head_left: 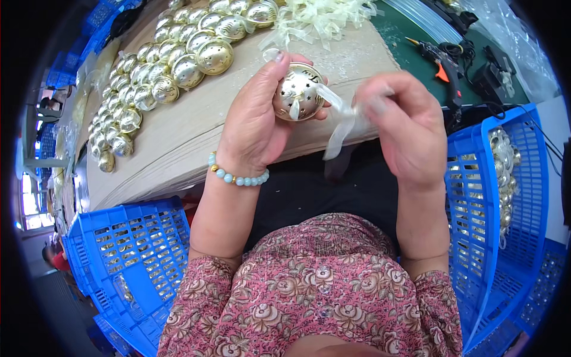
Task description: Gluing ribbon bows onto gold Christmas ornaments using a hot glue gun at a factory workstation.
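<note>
My left hand [259,110] is closed around a shiny pale-gold bell ornament [295,102] with small star-shaped holes. A sheer cream ribbon [340,122] runs from the top of the ornament to my right hand [404,122]. The fingers of that hand pinch the ribbon near its middle and are slightly blurred. One loose end of the ribbon hangs down below the pinch. Both hands are above the near edge of the cardboard-covered table [238,83].
Rows of gold bell ornaments [215,57] cover the table's left. Cream ribbon bows [321,21] lie at the back. An orange-triggered glue gun [443,71] rests at the back right. Blue crates stand at left [80,250] and right [493,196], holding more ornaments.
</note>
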A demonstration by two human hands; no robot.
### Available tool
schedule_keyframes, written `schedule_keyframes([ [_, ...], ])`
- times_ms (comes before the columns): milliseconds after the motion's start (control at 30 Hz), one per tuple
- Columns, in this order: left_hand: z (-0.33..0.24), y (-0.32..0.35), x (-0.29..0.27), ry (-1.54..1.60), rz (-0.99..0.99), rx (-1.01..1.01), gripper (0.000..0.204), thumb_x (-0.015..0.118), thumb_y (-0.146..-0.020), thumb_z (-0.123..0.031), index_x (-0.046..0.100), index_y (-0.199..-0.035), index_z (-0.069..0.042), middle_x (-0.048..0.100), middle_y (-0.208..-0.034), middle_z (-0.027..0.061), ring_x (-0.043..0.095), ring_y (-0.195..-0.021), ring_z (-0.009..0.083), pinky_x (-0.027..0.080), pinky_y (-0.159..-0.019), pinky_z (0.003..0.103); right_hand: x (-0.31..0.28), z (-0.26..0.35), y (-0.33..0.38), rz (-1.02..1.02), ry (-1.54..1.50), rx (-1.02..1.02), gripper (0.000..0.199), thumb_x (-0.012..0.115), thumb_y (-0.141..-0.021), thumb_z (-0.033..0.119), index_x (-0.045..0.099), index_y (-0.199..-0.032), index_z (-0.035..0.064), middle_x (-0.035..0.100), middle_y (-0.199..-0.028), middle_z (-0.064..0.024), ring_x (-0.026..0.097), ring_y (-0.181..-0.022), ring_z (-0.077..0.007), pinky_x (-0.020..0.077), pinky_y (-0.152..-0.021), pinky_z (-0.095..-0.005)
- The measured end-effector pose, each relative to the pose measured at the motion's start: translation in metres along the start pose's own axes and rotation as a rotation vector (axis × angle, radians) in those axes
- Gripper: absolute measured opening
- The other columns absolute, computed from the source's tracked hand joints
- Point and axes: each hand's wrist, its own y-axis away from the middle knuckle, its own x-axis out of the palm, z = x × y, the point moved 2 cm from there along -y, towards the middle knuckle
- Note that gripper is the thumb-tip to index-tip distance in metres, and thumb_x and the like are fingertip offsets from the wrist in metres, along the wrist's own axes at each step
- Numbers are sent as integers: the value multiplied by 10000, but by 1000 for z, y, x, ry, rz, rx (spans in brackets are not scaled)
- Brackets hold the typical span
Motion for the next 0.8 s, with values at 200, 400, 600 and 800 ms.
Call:
schedule_keyframes([
  [200, 3, -2, -5, 132, 46, 34, 657, 432, -891, -628, 530, -1113, -17, 634, -936, 92, 621, -888, 197, 507, -792, 345, 25, -3, -8, 64, -30, 31, 96, 611, -856, 11, 631, -942, -25, 649, -892, -58, 587, -804, -85, 472, -734, -218],
  [400, 6, 5, 0, 72, 73, 149, 510, 570, -901, -460, 528, -1138, -10, 613, -1033, 71, 585, -948, 148, 474, -877, 329, 24, -23, -18, -142, 66, 23, 111, 613, -874, 34, 630, -972, -17, 654, -913, -53, 590, -850, -91, 474, -794, -231],
  [600, 7, 3, 0, 57, 68, 120, 296, 545, -940, -221, 522, -1135, 1, 603, -1036, 72, 580, -952, 135, 473, -856, 302, 27, -31, -20, -184, 123, 19, 120, 621, -872, 43, 628, -973, -21, 652, -904, -49, 593, -816, -88, 482, -760, -224],
  [800, 15, -3, 0, 137, -28, 159, 268, 509, -952, -190, 516, -1132, 9, 588, -1025, 78, 586, -923, 143, 486, -828, 304, 30, -39, -20, -250, 111, -3, 120, 622, -865, 35, 628, -968, -25, 648, -870, -48, 593, -756, -80, 483, -689, -206],
])
